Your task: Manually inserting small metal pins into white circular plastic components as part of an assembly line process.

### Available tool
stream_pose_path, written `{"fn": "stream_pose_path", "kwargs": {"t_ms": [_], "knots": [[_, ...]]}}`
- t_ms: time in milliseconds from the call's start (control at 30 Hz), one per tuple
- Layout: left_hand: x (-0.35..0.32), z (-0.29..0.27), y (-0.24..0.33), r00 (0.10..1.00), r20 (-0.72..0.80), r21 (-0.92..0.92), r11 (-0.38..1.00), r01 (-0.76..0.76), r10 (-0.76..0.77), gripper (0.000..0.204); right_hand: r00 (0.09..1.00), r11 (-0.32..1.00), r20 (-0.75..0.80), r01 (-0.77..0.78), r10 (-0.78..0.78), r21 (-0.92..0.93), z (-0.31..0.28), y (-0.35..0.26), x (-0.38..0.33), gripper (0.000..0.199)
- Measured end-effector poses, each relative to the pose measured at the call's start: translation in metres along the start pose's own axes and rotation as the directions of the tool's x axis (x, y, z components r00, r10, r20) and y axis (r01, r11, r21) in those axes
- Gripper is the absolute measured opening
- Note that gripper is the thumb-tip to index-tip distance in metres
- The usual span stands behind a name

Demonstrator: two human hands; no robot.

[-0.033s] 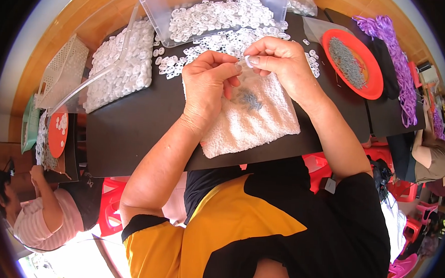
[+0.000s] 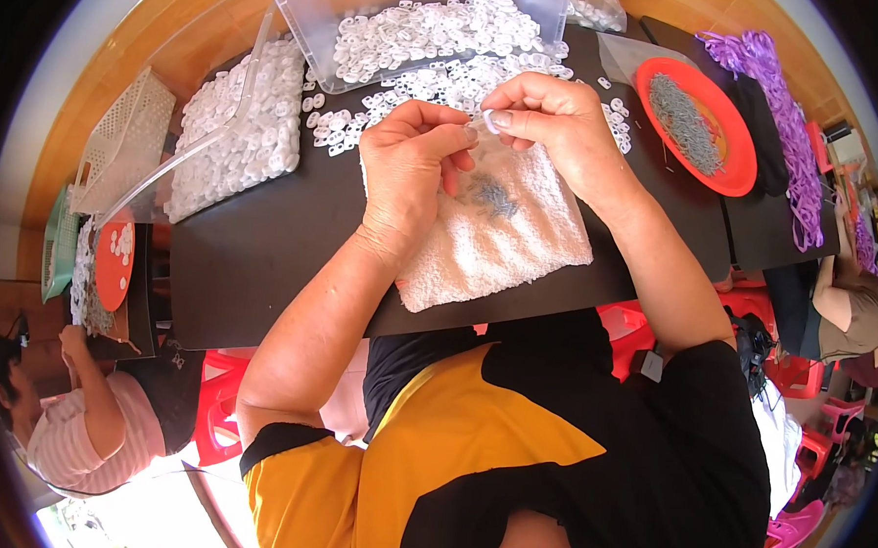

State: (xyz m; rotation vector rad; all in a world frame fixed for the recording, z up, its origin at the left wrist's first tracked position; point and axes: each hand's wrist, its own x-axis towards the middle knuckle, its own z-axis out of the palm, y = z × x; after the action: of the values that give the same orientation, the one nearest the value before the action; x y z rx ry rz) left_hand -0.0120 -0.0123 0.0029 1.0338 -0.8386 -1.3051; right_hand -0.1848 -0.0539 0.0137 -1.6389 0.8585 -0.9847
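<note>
the left hand (image 2: 409, 165) and the right hand (image 2: 553, 122) meet above a white terry towel (image 2: 499, 242) spread on the matte black tabletop (image 2: 254, 256). the right hand's fingers (image 2: 505, 118) are closed in a pinch on a small white plastic piece (image 2: 489, 121), held between thumb and forefinger just above the towel's far edge. the left hand's fingers (image 2: 457, 138) curl inward with their tips right against that same piece; whether they actually grip it cannot be told. on the nubbly, looped towel, just below the hands, lies a small heap of thin grey metal bits (image 2: 490, 193), wiry and tangled.

beyond the hands, many small white plastic rings (image 2: 438, 83), flat and glossy with holes through them, lie scattered on the tabletop. more of them fill a clear plastic bin (image 2: 421, 23) with thin see-through walls at the far edge, and another clear tray (image 2: 235, 128) to the left holds a deep pile of the same. to the right sits a round red plastic plate (image 2: 738, 155), smooth-rimmed, carrying a mound of grey wire bits. past it, a bundle of purple cords (image 2: 788, 123) lies along a dark cloth. at far left stand a white lattice basket (image 2: 122, 138) and a small orange dish (image 2: 114, 260), with another person (image 2: 89, 425) in a pink striped top seated below them.
</note>
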Motion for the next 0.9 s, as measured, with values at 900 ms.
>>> {"fn": "stream_pose_path", "kwargs": {"t_ms": [900], "knots": [[-0.009, 0.006, 0.003, 0.973, 0.179, 0.063, 0.985, -0.159, 0.145, 0.026, 0.991, 0.972, 0.102, -0.11, 0.09, 0.209, -0.014, -0.01, 0.003, 0.017]]}}
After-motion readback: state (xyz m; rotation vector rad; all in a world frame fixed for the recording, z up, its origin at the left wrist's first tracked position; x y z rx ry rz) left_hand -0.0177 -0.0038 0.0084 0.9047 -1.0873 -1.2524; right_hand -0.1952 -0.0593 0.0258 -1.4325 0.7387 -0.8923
